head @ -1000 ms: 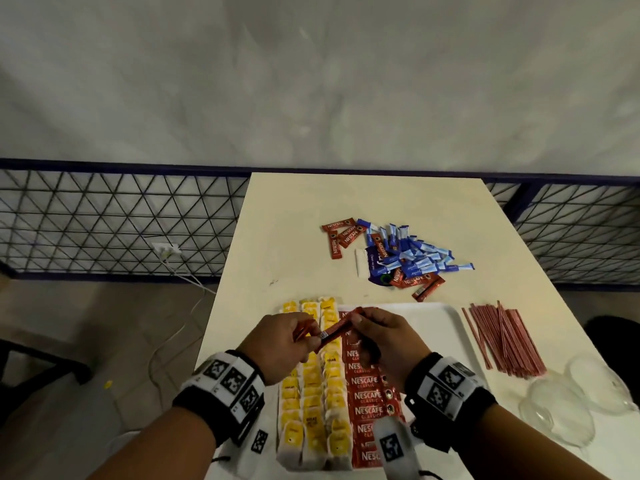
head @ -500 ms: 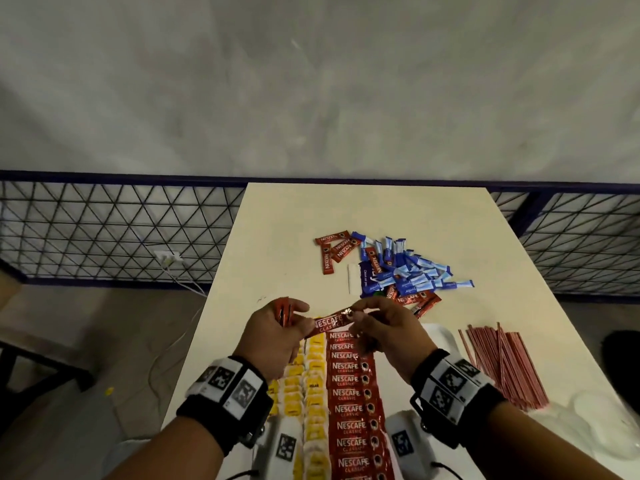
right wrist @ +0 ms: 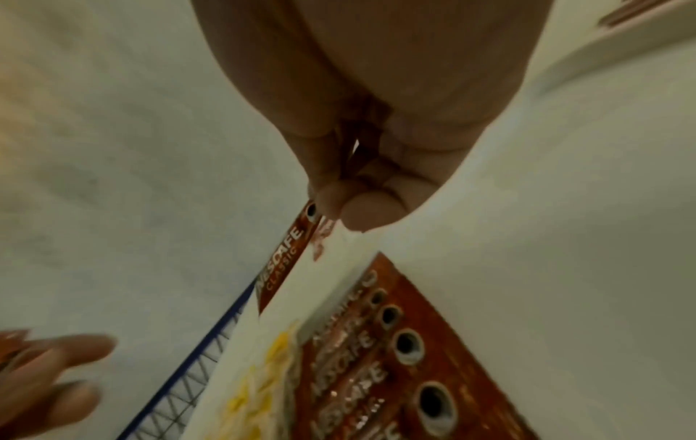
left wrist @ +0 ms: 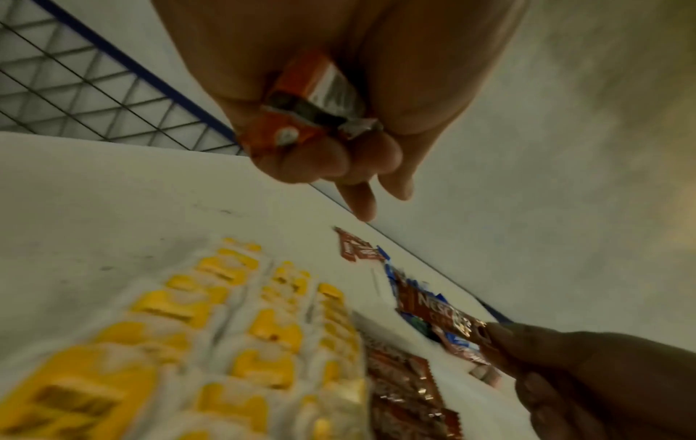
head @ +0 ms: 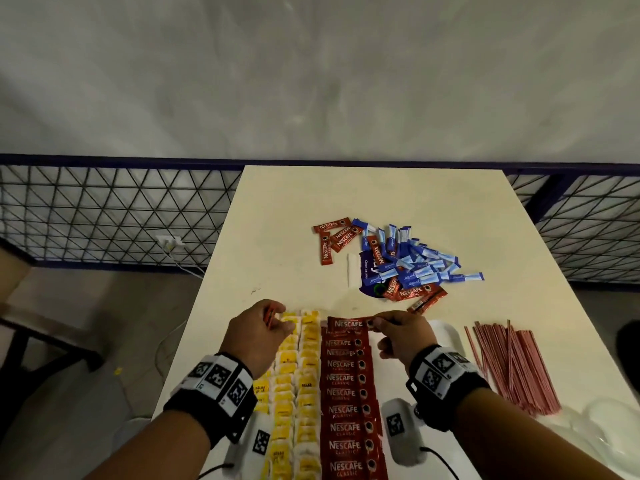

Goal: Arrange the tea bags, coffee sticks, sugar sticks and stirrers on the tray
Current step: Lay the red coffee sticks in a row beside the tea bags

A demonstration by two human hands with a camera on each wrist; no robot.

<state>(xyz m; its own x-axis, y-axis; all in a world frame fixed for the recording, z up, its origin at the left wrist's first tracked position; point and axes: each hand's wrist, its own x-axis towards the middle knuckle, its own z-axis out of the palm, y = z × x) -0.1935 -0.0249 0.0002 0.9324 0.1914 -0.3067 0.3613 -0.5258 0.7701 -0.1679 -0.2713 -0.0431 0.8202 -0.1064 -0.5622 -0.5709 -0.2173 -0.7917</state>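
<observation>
At the far end of the coffee row: the right hand pinches one end of a red foil Nescafe coffee stick, held crosswise just above the row's last stick.
Row: red coffee sticks lie side by side on the white plastic tray, long axes left to right, just right of the yellow-tagged tea bags.
Key relation: the held stick's long axis already runs parallel to the row; its free end points toward the left hand.
Left hand: fingers curl around spare orange-red coffee sticks, beside the tea bags.
Next move, likely: lower the stick flat at the row's far end; right hand is nearer.
Still loose beyond the row: blue sugar sticks on the cream tabletop; red stirrers right of the tray.
</observation>
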